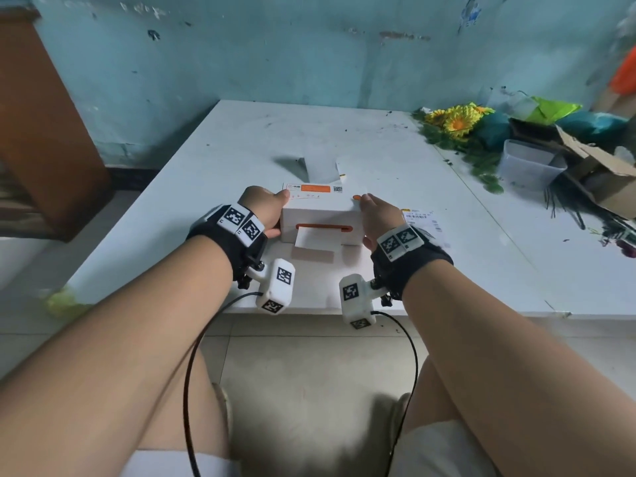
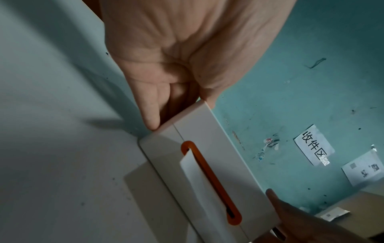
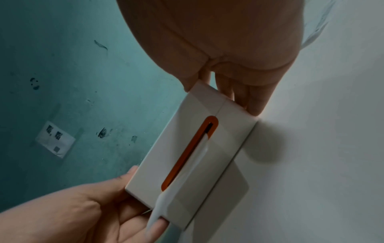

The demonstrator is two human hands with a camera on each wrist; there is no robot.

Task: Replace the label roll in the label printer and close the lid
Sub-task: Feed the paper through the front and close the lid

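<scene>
A white label printer (image 1: 320, 215) with an orange-rimmed slot (image 1: 323, 228) stands on the white table (image 1: 192, 201), its lid down. A white label strip (image 1: 315, 241) hangs out of the slot onto the table. My left hand (image 1: 265, 211) grips the printer's left end, thumb on top and fingers along the side. Gripping the right end is my right hand (image 1: 375, 218), its thumb beside an orange button (image 1: 357, 197). The left wrist view shows the left hand (image 2: 176, 57) at the printer (image 2: 207, 148) corner. In the right wrist view, the right hand (image 3: 228, 41) clasps the printer (image 3: 187, 131).
Loose white label sheets (image 1: 321, 168) lie behind the printer and a printed label (image 1: 420, 218) to its right. Artificial sunflowers (image 1: 454, 122), a clear plastic tub (image 1: 530, 165) and a cardboard box (image 1: 602, 170) crowd the far right. A brown cabinet (image 1: 44, 132) stands left.
</scene>
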